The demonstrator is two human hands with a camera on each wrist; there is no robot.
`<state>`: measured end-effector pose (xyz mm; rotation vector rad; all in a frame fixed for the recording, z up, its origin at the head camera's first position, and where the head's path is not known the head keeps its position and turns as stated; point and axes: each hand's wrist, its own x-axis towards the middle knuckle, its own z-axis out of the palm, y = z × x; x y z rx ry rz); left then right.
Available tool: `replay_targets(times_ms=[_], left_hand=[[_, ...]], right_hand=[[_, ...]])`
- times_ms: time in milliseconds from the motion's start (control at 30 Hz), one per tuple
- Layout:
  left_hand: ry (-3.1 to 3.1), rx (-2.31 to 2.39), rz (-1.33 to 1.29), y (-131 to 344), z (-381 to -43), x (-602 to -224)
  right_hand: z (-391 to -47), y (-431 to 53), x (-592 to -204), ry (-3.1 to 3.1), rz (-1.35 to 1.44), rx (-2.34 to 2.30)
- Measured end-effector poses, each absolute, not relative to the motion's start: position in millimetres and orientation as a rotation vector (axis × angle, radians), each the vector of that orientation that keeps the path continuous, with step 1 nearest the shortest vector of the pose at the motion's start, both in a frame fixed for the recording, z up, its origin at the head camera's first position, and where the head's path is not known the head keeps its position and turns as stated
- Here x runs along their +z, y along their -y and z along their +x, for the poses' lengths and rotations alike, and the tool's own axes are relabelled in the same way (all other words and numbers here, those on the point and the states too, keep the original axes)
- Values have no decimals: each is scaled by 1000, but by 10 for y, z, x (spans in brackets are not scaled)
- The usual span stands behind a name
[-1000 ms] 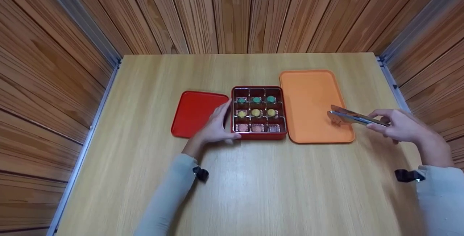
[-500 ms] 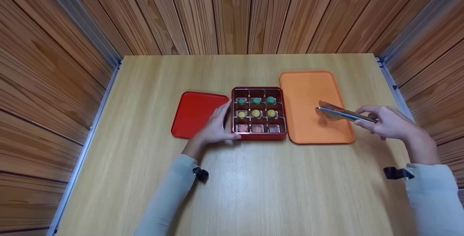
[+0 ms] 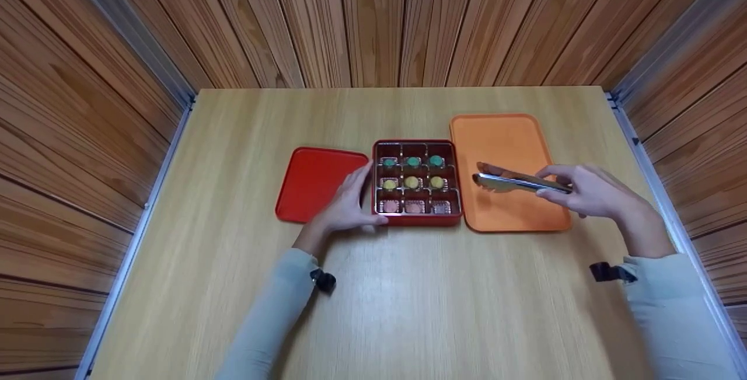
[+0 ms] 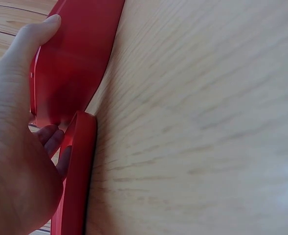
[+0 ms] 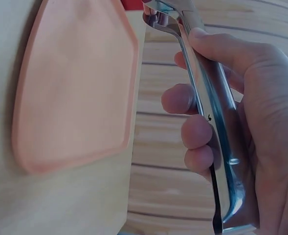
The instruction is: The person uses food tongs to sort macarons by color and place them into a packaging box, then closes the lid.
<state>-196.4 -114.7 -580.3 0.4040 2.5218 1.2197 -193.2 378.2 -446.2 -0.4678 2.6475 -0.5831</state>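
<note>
- While the left hand (image 3: 349, 205) rests with straight fingers against the left wall of the dark red square box with nine compartments (image 3: 416, 222), the right hand (image 3: 583, 190) grips a pair of shiny metal tongs (image 3: 513, 181), fingers curled round the handle (the wrist view shows the thumb laid along the top arm).
- From the right hand, the box lies at about nine o'clock; the tongs' long axis runs nearly level along that same line, tips toward the box and just short of its right wall.
- Tong tips hover above the flat orange rectangular tray (image 3: 502, 140), which sits just beside the box at its three o'clock; whether they touch it I cannot tell.
- Inside the box sit small round sweets in foil cups: a green row (image 3: 413, 161) at twelve o'clock, yellow (image 3: 412, 181) in the middle, pinkish (image 3: 414, 206) at six.
- At the box's nine o'clock the red lid (image 3: 309, 181) lies flat on the light wooden tabletop (image 3: 408, 298), partly under the left hand.
- The right hand is the one carrying the tool; the left only steadies.
</note>
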Motion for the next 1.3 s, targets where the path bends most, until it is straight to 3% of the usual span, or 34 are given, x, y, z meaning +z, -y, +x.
replay_targets(times_ms=[667,1300], left_hand=[[-2525,1235,425,1162,-1951,-5804],[-2519,1237,420,1168,-1950,-5827]], right_hand=[[-2005,-3203,-4383,-2654,-730,-622],[-1963,-3048,-4555,-2606,-712,-558]])
